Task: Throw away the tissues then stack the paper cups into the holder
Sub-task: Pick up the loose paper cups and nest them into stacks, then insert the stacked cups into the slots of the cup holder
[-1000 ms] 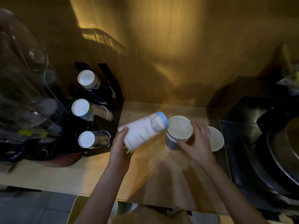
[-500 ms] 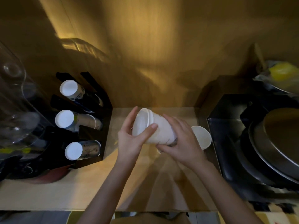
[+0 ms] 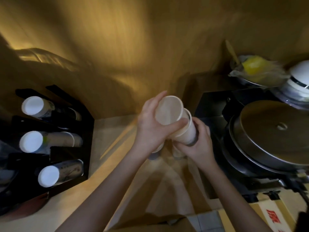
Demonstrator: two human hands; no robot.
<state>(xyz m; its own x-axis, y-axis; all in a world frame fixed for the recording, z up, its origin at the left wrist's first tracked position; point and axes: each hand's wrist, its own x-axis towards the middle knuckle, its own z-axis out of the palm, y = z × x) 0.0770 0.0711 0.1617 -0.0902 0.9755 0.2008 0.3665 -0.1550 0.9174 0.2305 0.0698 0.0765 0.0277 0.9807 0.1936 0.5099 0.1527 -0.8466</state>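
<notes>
Both hands hold nested white paper cups (image 3: pixel 173 119) above the wooden counter, mouths tilted up toward the camera. My left hand (image 3: pixel 150 129) grips the inner cup near its rim. My right hand (image 3: pixel 199 144) wraps the outer cup's base from the right. Another cup (image 3: pixel 155 152) stands on the counter just below my left hand, mostly hidden. At the left stands the black cup holder (image 3: pixel 71 158) with three slots, each showing the white bottom of a cup stack (image 3: pixel 31 141). No tissues are visible.
A black appliance with a large round metal lid (image 3: pixel 274 131) fills the right side. Behind it sit a bowl with something yellow (image 3: pixel 254 67) and stacked white dishes (image 3: pixel 299 81). A wooden wall rises behind the counter (image 3: pixel 117 148). A cardboard box (image 3: pixel 274 215) lies at the lower right.
The hands have shifted right and lifted slightly with the cups. The cups' mouths now tilt up toward the camera, and the view has swung right, hiding the loose cup on the counter.
</notes>
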